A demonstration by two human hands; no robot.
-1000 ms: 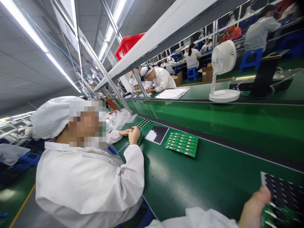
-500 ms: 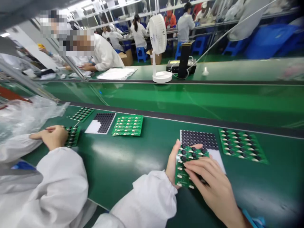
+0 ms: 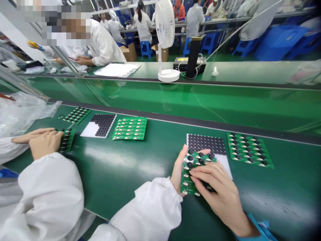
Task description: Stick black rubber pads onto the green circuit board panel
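Left hand: the left hand (image 3: pixel 178 167) cradles a small green circuit board (image 3: pixel 194 174) from its left edge, fingers curled behind it and thumb along the side, so the grip is clamped on the board.
Right hand: the right hand (image 3: pixel 219 194) lies flat over the board's lower right part, fingers together and pressing on its face; it pinches nothing that I can see.
Board: tilted up off the green work surface (image 3: pixel 140 167), with black round pads on its upper rows and bare white spots below, nearer the wrist.
Beyond the grip: a white sheet of black pads (image 3: pixel 207 144) lies just past the fingertips, and a filled board (image 3: pixel 248 154) lies to the right of that sheet.
Doing it well: in my judgement, steady the board with the cradling hand, press each pad squarely over its spot, and work row by row toward the bare end.
Co-worker: a person's hands (image 3: pixel 43 142) to the left of the grip rest on another board.
Against earlier frames: half a second ago the hands held the same board the same way; the view has dipped slightly. A second ago the head faced the co-worker.
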